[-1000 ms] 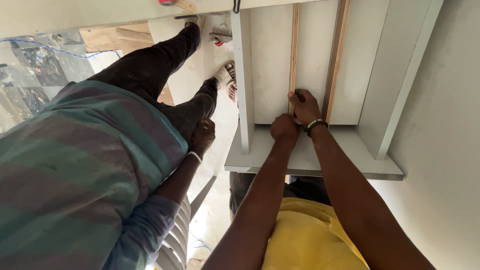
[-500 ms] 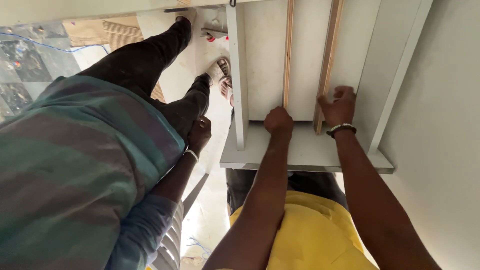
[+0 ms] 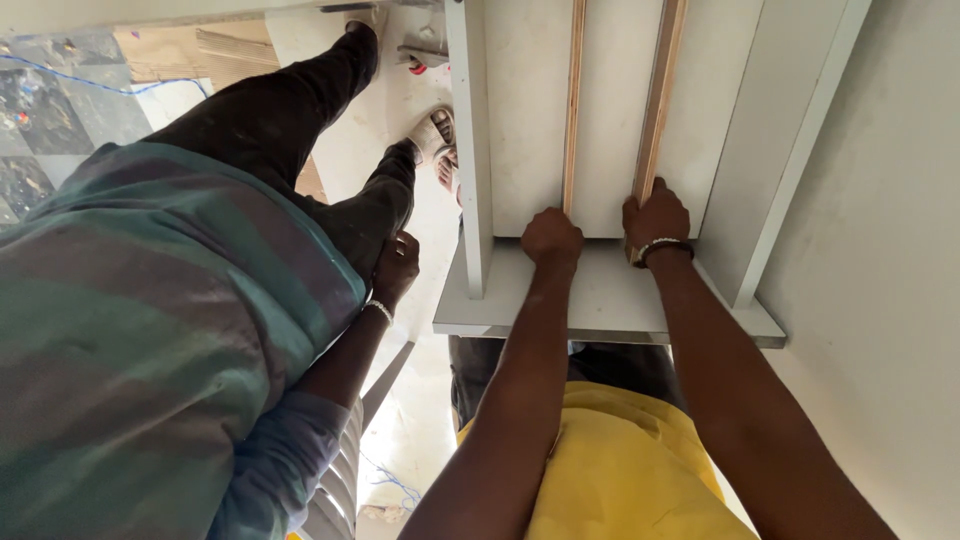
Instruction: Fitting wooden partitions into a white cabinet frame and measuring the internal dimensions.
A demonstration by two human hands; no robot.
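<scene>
Wooden slats' (image 3: 655,110) ends under both hands (image 3: 600,225)

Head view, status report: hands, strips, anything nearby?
Left hand on thin wooden strip. Right hand gripping wider wooden strip. Co-worker's hand beside white cabinet.

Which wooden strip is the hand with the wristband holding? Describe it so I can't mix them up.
Start at the big white cabinet. Two thin wooden strips run along its back panel. The right hand grips the end of the wider strip, farther from the striped-shirt co-worker than the thinner strip.
</scene>
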